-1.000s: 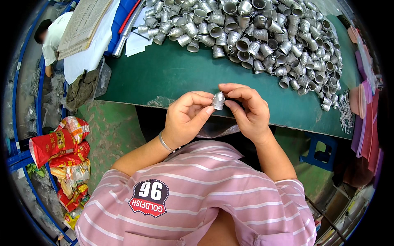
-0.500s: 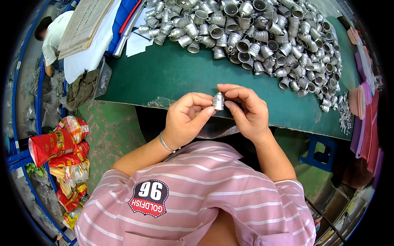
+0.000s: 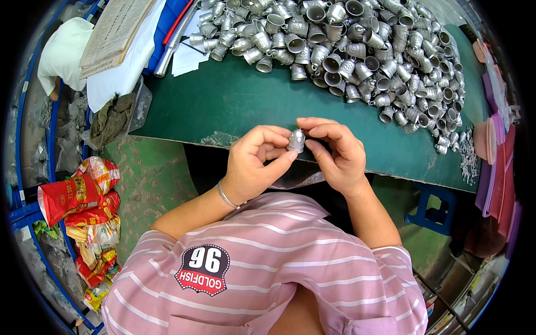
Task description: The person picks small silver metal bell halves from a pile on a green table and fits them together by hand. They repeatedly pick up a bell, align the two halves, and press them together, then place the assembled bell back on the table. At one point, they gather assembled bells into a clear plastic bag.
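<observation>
A small silver metal bell (image 3: pixel 296 141) is held upright between my two hands just off the front edge of the green table (image 3: pixel 206 106). My left hand (image 3: pixel 254 162) pinches its side and lower rim with thumb and fingers. My right hand (image 3: pixel 338 156) closes on it from the other side, thumb at the body and index fingertip by the loop on top. Past the hands, a big heap of similar silver bells (image 3: pixel 335 50) covers the far and right parts of the table, many lying with their mouths showing.
Tiny silver pieces (image 3: pixel 469 159) lie at the table's right edge, near pink and purple bins (image 3: pixel 486 139). At left are papers (image 3: pixel 114 39), a clear box with a dark cloth (image 3: pixel 113 120), and red packages (image 3: pixel 72 198) below. A blue stool (image 3: pixel 432 209) stands right; another person (image 3: pixel 67 53) bends at far left.
The bell has turned slightly in my fingers, showing more of its raised pattern. Both hands stay nearly in place. The person at far left has bent lower and moved left.
</observation>
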Tool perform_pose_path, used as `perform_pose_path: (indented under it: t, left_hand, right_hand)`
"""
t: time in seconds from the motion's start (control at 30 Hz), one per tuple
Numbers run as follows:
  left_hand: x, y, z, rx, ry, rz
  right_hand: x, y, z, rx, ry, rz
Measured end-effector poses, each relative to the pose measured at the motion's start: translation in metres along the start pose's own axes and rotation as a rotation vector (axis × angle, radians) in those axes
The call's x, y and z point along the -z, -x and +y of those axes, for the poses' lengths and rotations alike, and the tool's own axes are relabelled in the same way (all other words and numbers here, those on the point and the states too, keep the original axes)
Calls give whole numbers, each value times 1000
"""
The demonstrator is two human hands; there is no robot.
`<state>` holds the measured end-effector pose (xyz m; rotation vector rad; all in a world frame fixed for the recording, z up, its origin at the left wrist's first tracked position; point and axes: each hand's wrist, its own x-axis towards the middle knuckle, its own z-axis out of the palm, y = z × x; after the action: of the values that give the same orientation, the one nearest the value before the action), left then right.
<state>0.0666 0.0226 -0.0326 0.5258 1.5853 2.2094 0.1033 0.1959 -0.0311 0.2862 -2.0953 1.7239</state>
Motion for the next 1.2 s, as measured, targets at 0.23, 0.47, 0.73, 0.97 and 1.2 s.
perform_pose_path:
  t: [0.23,0.47,0.73,0.97,1.2]
  left_hand:
    - [1,-1,1,35,9,7]
    - [4,-1,2,44,-23,-2]
    - [5,0,2,35,-33,-14]
    - [5,0,2,37,23,-26]
    - [5,0,3,42,29,-29]
  right_hand:
    - [1,0,0,30,8,-11]
    - [1,-1,0,27,13,-12]
    - [1,-1,-2,-4,-14,-16]
    - [1,-1,-1,-9,-5,-22]
    - [1,-1,-2,-28,-25,-13]
